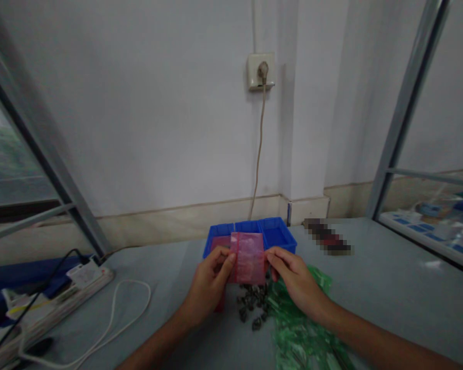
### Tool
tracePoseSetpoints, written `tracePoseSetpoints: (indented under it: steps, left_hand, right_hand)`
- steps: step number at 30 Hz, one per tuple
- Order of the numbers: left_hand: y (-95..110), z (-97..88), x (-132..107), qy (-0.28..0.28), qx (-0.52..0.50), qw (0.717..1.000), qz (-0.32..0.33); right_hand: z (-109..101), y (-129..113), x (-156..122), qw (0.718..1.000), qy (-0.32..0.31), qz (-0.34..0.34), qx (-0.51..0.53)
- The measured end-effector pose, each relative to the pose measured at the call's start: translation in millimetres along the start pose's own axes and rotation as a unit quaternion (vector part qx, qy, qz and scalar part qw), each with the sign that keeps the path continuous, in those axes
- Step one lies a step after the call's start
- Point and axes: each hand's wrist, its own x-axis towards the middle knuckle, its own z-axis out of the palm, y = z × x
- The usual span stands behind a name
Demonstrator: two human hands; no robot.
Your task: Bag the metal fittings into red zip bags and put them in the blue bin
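Note:
A pink see-through zip bag (250, 259) is stretched between my two hands above the table. My left hand (210, 280) pinches its left edge, where a darker red strip runs. At the right edge, the fingers of my right hand (293, 280) are closed on the bag. Below it lies a loose pile of small dark metal parts (256, 300), too small to name exactly. Green plastic wrap (301, 329) spreads under and in front of my right hand. Behind the bag stand blue plastic bins (278, 234), partly hidden by it; something pink lies in the left one.
On the left, a power strip (96, 280) and a looped white cable (113, 303) lie on the grey table (170, 267). A blurred-out dark item (327, 237) is at the back right. Metal frame posts (405, 103) rise at both sides. The wall socket (261, 72) holds a plug.

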Motion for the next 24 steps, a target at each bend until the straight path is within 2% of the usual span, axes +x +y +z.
tracePoseSetpoints:
  steps: [5, 11, 24]
  left_hand:
    - [3.6, 1.6, 2.2, 0.031, -0.002, 0.999, 0.006]
    - [2.9, 0.4, 1.4, 0.066, 0.008, 0.998, 0.018]
    - [0.8, -0.2, 1.2, 0.069, -0.003, 0.997, 0.026]
  right_hand:
    - [1.3, 0.9, -0.3, 0.999, 0.007, 0.000, 0.047]
    - [1.0, -0.3, -1.8, 0.999, 0.005, 0.000, 0.049]
    - [1.3, -0.1, -2.5, 1.000, 0.007, -0.003, 0.028]
